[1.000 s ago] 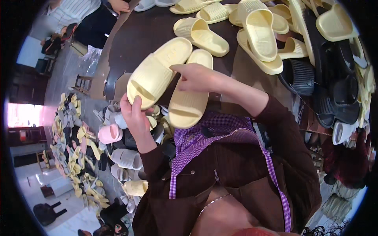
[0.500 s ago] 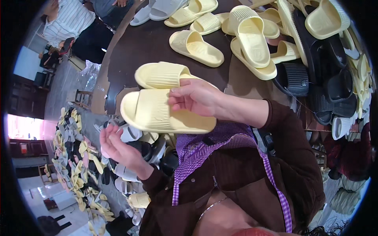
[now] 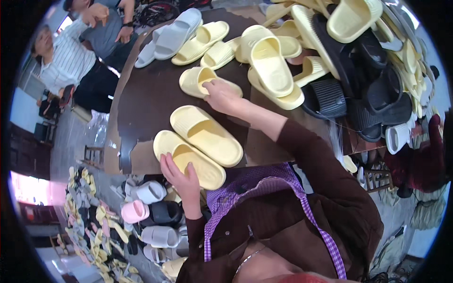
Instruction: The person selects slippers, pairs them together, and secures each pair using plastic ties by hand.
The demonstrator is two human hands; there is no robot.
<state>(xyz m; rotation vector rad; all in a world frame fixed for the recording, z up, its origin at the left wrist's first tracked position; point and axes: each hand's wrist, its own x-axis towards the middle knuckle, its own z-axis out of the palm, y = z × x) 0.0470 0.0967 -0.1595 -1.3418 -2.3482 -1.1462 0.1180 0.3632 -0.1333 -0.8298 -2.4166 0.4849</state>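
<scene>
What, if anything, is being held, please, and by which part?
Left hand: nearest yellow slipper, by its near side. Right hand: at strap of farther yellow slipper, grip unclear.

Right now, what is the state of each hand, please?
Left hand: open, touching the nearest yellow slipper.
Right hand: curled at another yellow slipper; grip unclear.

The right hand (image 3: 222, 97) is partly hiding one slipper (image 3: 190, 81), the left hand (image 3: 182, 180) another slipper (image 3: 207, 170); the top edge is cropping the pile (image 3: 353, 22).
</scene>
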